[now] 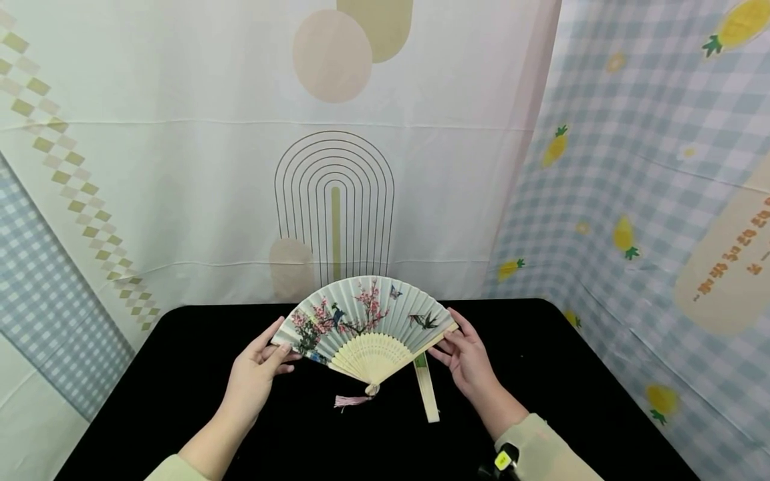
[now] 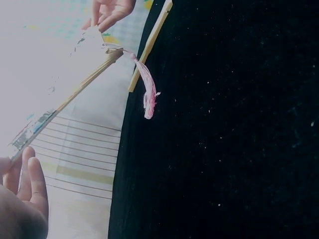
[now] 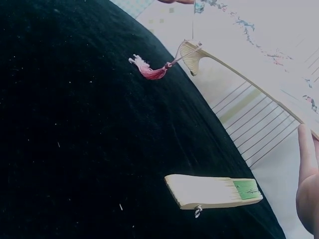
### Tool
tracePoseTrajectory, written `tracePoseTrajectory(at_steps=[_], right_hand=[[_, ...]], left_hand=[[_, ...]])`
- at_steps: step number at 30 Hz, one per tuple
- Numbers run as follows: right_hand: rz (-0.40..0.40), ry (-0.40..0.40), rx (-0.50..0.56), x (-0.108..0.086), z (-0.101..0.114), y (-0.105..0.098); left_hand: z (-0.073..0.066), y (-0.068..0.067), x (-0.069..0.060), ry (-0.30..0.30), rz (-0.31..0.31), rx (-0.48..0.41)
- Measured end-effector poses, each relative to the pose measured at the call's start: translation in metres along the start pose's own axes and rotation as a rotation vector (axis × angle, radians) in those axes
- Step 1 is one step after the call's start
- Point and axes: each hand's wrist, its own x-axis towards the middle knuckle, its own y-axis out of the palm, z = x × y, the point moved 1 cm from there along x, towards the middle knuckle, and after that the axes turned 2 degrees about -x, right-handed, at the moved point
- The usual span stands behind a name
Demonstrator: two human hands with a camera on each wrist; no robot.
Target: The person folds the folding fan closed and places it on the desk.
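Head view: spread fan point(image 1: 367, 317) at lower centre; left hand point(image 1: 255, 371) pinches its left edge, right hand point(image 1: 470, 361) its right edge, fingers partly curled. Folded fan point(image 1: 427, 394) on worktop point(image 1: 313, 444), lower right of centre.

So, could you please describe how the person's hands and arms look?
The left hand and right hand are ungloved. The left sleeve and right sleeve are pale beige-green. By the right sleeve's cuff sits a small black device with a yellow patch.
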Motion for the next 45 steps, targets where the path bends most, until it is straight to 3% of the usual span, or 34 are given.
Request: tracePoseTrajectory(at_steps=[14, 25, 45], right_hand=[[0.006, 0.014, -0.004, 0.001, 0.000, 0.003], [0.012, 0.022, -0.017, 0.000, -0.001, 0.005], [0.062, -0.038, -0.129, -0.004, -0.004, 0.011]], left_hand=[[0.002, 0.002, 0.005, -0.002, -0.052, 0.012], [0.003, 0.009, 0.008, -0.062, -0.118, 0.017], [0.006, 0.020, 0.009, 0.002, -0.190, 0.006]])
